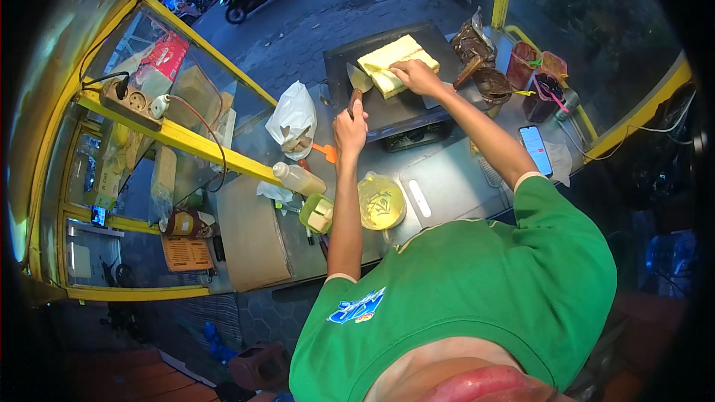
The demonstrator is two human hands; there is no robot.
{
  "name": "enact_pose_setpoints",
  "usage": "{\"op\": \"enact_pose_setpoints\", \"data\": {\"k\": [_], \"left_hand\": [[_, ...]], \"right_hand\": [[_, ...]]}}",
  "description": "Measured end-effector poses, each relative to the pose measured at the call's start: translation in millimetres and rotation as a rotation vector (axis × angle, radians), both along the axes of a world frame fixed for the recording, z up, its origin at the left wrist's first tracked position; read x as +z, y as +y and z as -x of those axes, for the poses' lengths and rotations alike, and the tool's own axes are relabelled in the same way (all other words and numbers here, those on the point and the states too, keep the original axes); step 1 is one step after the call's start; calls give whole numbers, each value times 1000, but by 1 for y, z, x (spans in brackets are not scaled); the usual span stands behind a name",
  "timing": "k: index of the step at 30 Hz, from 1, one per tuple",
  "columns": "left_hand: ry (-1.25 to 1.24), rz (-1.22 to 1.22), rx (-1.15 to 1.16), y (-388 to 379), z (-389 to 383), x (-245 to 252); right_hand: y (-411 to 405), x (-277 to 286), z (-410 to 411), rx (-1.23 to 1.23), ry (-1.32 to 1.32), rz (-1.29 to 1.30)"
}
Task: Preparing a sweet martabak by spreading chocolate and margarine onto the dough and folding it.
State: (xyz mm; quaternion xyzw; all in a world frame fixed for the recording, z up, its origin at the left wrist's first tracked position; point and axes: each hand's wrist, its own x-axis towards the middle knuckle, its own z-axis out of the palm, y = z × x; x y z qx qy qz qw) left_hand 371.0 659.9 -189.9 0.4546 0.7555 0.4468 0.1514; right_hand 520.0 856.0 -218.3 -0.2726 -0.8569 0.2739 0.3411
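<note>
A thick slab of pale yellow bread (399,58) lies on a dark flat griddle (343,61). My right hand (418,76) reaches over it from the right, its fingers gripping the bread near a raised crease on top. My left hand (351,127) is closed around the wooden handle of a metal scraper (359,78), whose blade is at the bread's left edge. Under my right forearm shows a second wooden handle (468,72), apparently of another scraper, partly hidden.
Chocolate-smeared containers (494,85) and jam tubs (523,64) stand right of the griddle, near a lit phone (535,149). Closer in are a yellow-smeared pitcher (382,201), a green tub (317,213), a squeeze bottle (299,178) and a white plastic bag (291,117). A yellow frame (190,143) borders the left.
</note>
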Motion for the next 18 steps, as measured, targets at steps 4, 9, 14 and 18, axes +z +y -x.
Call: {"op": "enact_pose_setpoints", "data": {"k": [4,9,14,18], "left_hand": [[-3,-16,10,5,6,-3],[-25,-15,-4,26,11,-8],[-1,21,4,43,19,-8],[13,-21,49,34,20,-7]], "right_hand": [[2,23,5,-121,-121,-90],[2,16,7,47,-221,-197],[19,24,-12,-257,-307,-232],[11,50,-29,-82,-212,-92]]}}
